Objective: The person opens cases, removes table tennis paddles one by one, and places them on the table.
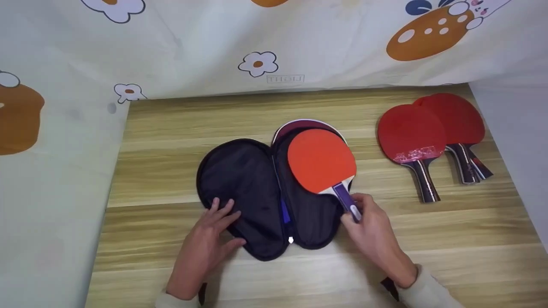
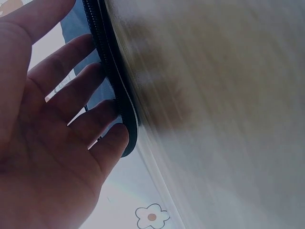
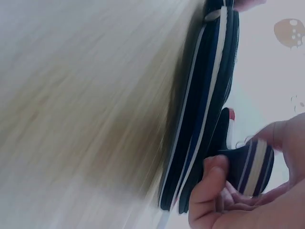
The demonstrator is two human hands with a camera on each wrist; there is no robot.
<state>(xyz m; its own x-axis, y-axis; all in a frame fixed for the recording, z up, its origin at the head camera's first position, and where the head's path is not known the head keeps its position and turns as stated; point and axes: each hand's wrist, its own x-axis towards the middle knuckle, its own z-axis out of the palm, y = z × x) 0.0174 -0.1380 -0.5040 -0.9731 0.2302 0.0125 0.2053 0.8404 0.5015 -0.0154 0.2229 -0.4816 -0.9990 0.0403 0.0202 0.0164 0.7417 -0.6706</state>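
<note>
A black zippered table tennis bat case (image 1: 239, 184) lies unfolded on the wooden table. My left hand (image 1: 207, 239) rests on its left half, fingers spread and thumb at the lower edge. In the left wrist view those fingers (image 2: 78, 90) lie along the case's zippered edge. An orange-red table tennis bat (image 1: 322, 160) overlaps the case's right half, its blade pointing up and away. My right hand (image 1: 374, 229) grips the end of its purple-and-white handle (image 3: 252, 167). Beyond the top of that half shows the rim of a dark red bat (image 1: 295, 126), mostly hidden.
To the right, several red bats lie fanned and overlapping, the front red bat (image 1: 411, 132) over another red bat (image 1: 464, 119). Behind the wooden table (image 1: 171, 115) hangs a pale patterned cloth (image 1: 192, 55). A pale surface (image 1: 513, 128) borders the right side.
</note>
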